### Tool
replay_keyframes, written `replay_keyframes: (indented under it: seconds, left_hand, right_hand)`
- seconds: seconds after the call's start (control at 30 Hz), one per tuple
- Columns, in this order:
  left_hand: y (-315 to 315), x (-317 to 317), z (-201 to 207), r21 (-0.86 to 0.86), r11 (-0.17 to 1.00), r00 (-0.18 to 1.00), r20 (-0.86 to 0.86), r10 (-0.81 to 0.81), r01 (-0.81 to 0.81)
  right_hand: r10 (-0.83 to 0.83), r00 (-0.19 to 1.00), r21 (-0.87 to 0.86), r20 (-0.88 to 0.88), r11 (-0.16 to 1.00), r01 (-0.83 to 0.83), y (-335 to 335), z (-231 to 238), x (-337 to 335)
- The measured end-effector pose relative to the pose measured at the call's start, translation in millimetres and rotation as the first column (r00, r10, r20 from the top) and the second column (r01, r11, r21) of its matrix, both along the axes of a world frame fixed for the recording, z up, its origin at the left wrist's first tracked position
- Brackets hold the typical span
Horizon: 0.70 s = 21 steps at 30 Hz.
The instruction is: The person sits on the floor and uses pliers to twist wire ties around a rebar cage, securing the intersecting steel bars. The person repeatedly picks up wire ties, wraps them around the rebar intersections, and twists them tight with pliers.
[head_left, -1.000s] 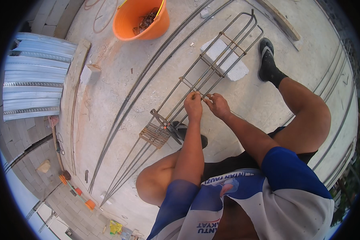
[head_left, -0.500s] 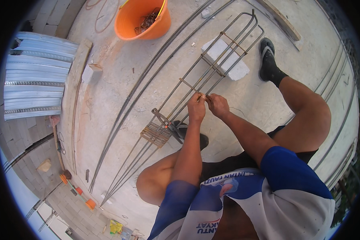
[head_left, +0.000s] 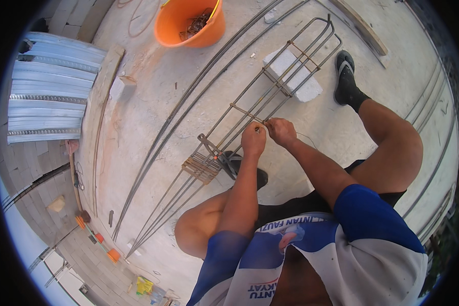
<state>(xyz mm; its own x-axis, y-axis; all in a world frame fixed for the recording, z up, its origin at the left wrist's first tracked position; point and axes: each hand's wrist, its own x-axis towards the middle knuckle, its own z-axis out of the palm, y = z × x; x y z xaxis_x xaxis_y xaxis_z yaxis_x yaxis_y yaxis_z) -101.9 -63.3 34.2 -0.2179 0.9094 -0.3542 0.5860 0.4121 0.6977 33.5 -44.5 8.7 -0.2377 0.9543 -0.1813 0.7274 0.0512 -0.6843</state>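
Observation:
A long rebar cage [head_left: 250,113] of thin rods and square stirrups slants across the floor in front of me. At its near edge, beside a stirrup corner, my left hand [head_left: 253,139] is closed, with a small dark end showing at its curled fingers. Close by on the right, my right hand [head_left: 281,132] pinches at the same corner. What the fingertips hold is too small to make out. A thin wire [head_left: 307,137] curves out beside the right hand. Pincers [head_left: 208,146] rest on the cage, next to bunched stirrups [head_left: 201,170].
A white block [head_left: 293,76] lies under the cage's far end. An orange bucket [head_left: 189,23] holds brownish wire pieces. Long rods [head_left: 176,109] run along the left. Corrugated metal sheets [head_left: 51,92] and a wooden plank [head_left: 359,25] lie farther off. My feet stand either side of the cage.
The view has shifted slightly, moving the scene a little right. My hands stay at the same stirrup corner, now slightly farther apart, with the left hand turned a little.

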Motion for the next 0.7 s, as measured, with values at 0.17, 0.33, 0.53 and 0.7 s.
replay_keyframes:
  seconds: [0.17,0.33,0.53,0.7]
  left_hand:
    - [-0.8,-5.7,-6.6,-0.119,0.986,0.972,-0.191,-0.139,0.118]
    - [-13.3,-4.3,-20.6,0.006,0.994,0.968,-0.228,-0.105,0.109]
    - [-11.1,4.7,-27.1,-0.063,0.985,0.920,-0.351,-0.174,0.162]
    - [-5.7,10.2,-32.9,-0.203,0.973,0.910,-0.371,-0.183,0.112]
  right_hand:
    - [0.092,0.993,-0.090,0.069,0.992,-0.086,8.0,1.7,6.7]
    - [0.177,0.983,-0.055,0.046,0.983,-0.174,16.3,4.4,12.0]
    - [0.302,0.939,-0.205,0.161,0.941,-0.268,23.6,20.7,11.9]
    - [0.275,0.938,-0.135,0.213,0.959,-0.251,20.2,23.0,9.0]
